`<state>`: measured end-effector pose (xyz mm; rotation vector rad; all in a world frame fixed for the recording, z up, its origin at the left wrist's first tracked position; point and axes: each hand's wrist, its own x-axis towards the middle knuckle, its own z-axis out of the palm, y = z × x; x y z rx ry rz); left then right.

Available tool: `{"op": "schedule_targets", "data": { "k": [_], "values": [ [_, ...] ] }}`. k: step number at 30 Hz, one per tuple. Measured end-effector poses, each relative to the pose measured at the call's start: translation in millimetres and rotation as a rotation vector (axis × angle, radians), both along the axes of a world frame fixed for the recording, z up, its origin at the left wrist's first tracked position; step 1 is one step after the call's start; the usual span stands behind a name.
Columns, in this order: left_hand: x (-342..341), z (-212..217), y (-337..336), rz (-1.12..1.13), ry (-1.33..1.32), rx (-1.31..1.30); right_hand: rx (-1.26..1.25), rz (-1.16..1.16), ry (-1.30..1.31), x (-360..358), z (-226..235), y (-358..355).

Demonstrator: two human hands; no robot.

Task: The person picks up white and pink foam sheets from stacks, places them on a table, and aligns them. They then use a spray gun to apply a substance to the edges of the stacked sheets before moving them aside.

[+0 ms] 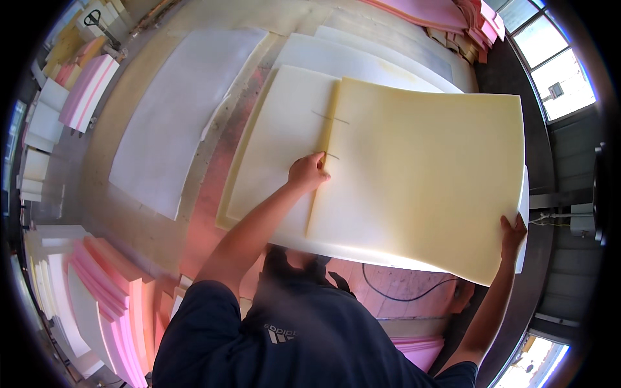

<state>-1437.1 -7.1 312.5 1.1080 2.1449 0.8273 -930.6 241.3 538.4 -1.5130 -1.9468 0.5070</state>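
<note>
A large pale yellow foam sheet (427, 174) lies over a white foam sheet (284, 110), covering its right part. My left hand (309, 172) is closed at the yellow sheet's left edge, thumb and fingers pinching it beside a short dark pen line. A second dark line crosses the seam between both sheets higher up. At the lower right, my right hand (513, 234) grips the yellow sheet's right edge, which bends up a little there. Part of that hand's fingers is hidden behind the foam.
More white sheets (362, 61) lie beneath and beyond. A white sheet (187, 110) rests at left. Pink and orange foam slabs (110, 284) stand at lower left; a pink pile (440, 19) sits at the far right. A black cable (401, 297) curves near my body. Windows (550, 58) line the right.
</note>
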Motion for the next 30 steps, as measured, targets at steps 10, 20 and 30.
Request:
{"op": "schedule_targets", "data": {
  "k": [10,20,30],
  "values": [
    [36,-29,-7,-0.194,0.601,0.048,0.001,0.042,0.028,-6,4,-4],
    [25,-11,-4,-0.28,0.643,-0.008,-0.021,0.012,-0.031,-32,27,-29],
    [10,-16,32,-0.252,0.639,-0.027,-0.042,-0.004,0.033,-45,44,-45]
  ]
}}
